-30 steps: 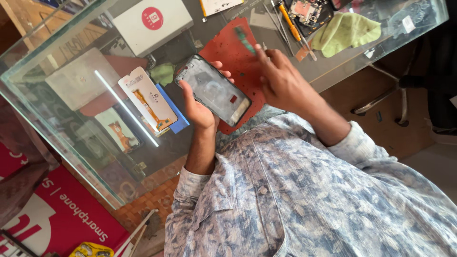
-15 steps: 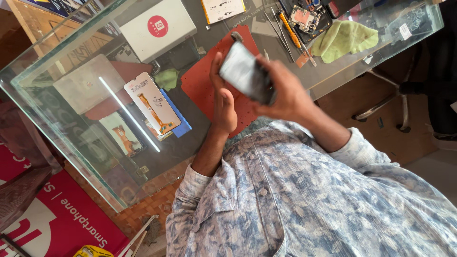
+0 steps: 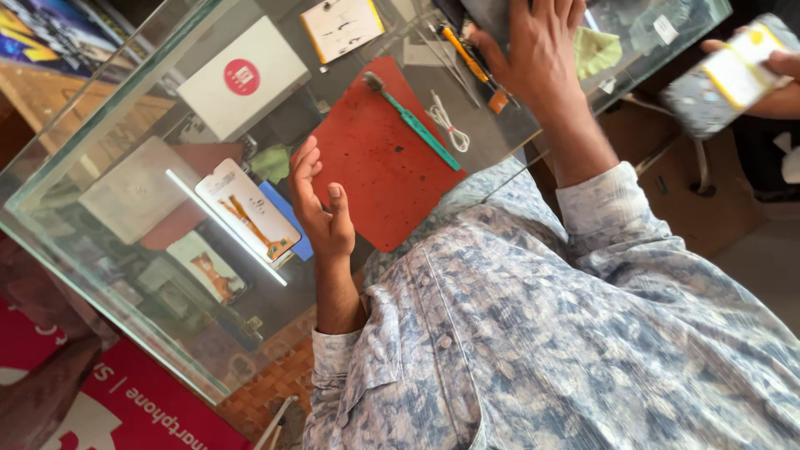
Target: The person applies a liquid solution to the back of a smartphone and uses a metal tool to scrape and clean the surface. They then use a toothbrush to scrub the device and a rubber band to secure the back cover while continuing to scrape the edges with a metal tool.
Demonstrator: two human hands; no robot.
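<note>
My right hand (image 3: 537, 54) is raised at the top of the view, closed on a dark phone (image 3: 487, 15) that the frame's top edge cuts off. My left hand (image 3: 323, 204) hangs open and empty, fingers spread, over the left edge of a red work mat (image 3: 379, 167) on the glass counter (image 3: 108, 142). A green-handled brush (image 3: 417, 125) and a coiled white cable (image 3: 447, 125) lie on the mat's far side.
An orange-handled screwdriver (image 3: 468, 52), a green cloth (image 3: 602, 50), a yellow-edged card (image 3: 342, 27) and a white box with a red disc (image 3: 242, 79) lie on the counter. Phone packages (image 3: 246, 208) show under the glass. Another person's hand (image 3: 782, 65) holds a stickered phone (image 3: 723, 79) at top right.
The phone passed from my left hand to my right, which lifted it up and away. My left hand opened and stayed over the mat. Another person's hand with a phone appeared at right.
</note>
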